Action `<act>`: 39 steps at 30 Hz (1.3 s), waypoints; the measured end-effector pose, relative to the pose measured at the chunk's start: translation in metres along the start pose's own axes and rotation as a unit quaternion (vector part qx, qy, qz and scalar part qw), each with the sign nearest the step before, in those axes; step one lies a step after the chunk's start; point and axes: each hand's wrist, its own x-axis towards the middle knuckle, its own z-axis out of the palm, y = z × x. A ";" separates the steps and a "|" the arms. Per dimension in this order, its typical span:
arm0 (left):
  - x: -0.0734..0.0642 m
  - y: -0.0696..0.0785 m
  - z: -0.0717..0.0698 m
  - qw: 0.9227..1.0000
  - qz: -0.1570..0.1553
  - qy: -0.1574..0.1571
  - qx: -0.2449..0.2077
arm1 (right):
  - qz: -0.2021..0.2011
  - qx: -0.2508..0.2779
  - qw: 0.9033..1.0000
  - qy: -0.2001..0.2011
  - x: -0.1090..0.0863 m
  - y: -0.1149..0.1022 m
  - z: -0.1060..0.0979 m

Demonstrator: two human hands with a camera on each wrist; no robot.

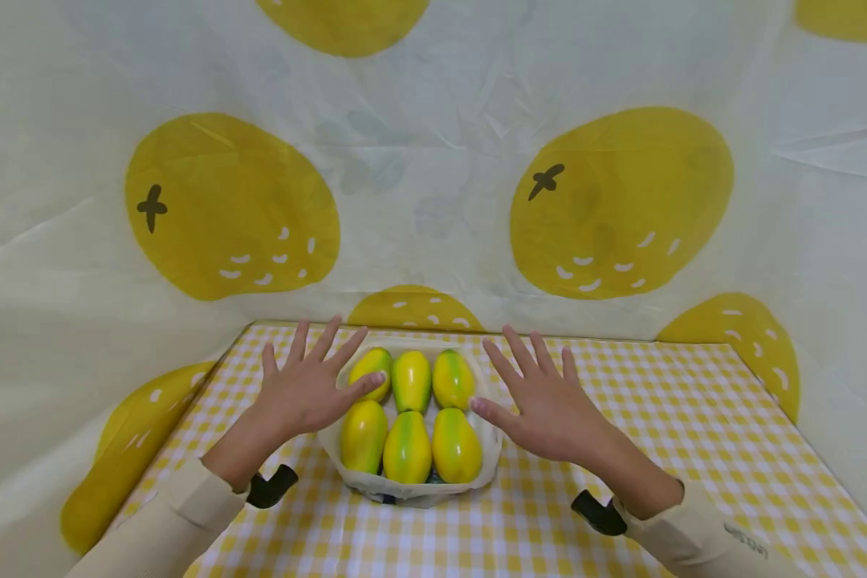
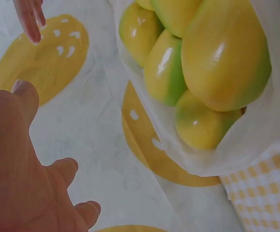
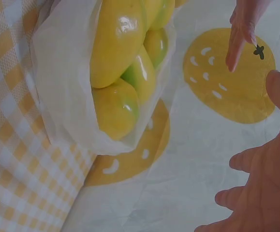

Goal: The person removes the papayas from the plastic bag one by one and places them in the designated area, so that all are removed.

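Several yellow-green mangoes (image 1: 408,448) lie in two rows inside a container lined with a white plastic bag (image 1: 487,474), in the middle of the table. My left hand (image 1: 309,395) is spread above the container's left side, its thumb overlapping a back mango in the head view. On the other side my right hand (image 1: 549,405) has its fingers spread too, the thumb near the right rim. Both hands hold nothing. The left wrist view shows the mangoes (image 2: 227,58) to the right of the left hand (image 2: 23,169); in the right wrist view the right hand (image 3: 265,174) is apart from the bag (image 3: 62,82).
A yellow-and-white checked cloth (image 1: 657,417) covers the table. Behind it and at the sides hangs a white sheet (image 1: 433,201) printed with large yellow fruit. A black strap piece (image 1: 273,486) sits at the left wrist, another (image 1: 598,514) at the right.
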 end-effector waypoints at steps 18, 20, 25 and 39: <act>-0.009 -0.009 0.015 1.000 -0.011 0.005 -0.008 | -0.004 -0.001 1.000 -0.001 -0.003 0.002 0.016; -0.010 -0.009 0.016 1.000 -0.012 0.008 -0.011 | -0.005 -0.001 1.000 0.001 -0.004 0.001 0.017; -0.011 -0.011 0.019 1.000 -0.010 0.013 -0.015 | -0.001 -0.004 1.000 -0.003 -0.004 0.001 0.022; -0.014 -0.016 0.032 1.000 -0.008 0.014 -0.007 | -0.011 -0.005 1.000 0.002 -0.007 0.001 0.033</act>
